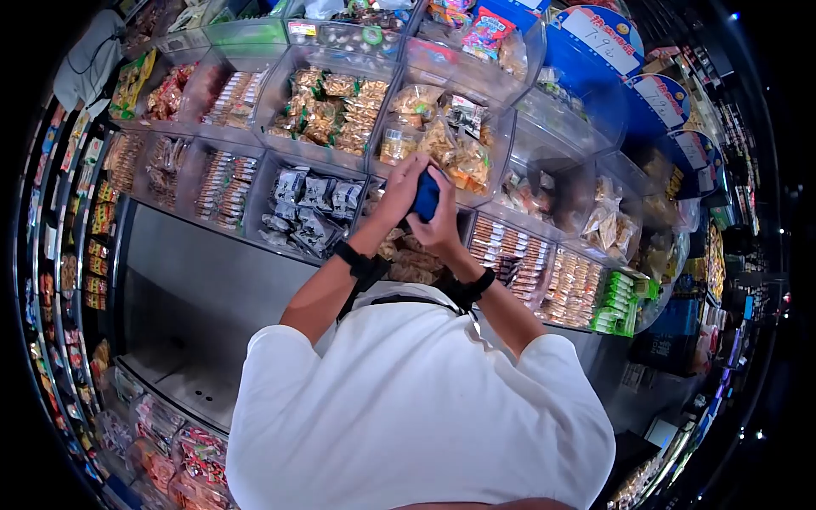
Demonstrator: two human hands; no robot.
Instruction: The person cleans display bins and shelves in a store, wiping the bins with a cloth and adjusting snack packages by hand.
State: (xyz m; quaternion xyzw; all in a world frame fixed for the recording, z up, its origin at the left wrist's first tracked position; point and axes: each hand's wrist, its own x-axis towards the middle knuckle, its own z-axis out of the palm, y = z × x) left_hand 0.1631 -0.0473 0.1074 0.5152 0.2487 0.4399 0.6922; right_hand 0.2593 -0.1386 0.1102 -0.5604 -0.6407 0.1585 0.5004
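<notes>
Both hands meet in front of my chest, around a dark blue, soft-looking bundle (426, 195), perhaps a folded cloth; its exact kind cannot be made out. My left hand (403, 191) closes on it from the left side. From the right and below, my right hand (438, 223) grips the same bundle. Just beyond the hands is a clear bin with bagged snacks (459, 153). Under my wrists, another bin holds more light-brown packed snacks (414, 255), partly hidden by my arms.
Tiered clear bins surround the hands: silver-and-dark packets (310, 204) at left, rows of wrapped sticks (501, 246) and green packets (616, 302) at right. Blue price signs (599, 34) stand at upper right. Stocked shelves (85, 246) line the far left.
</notes>
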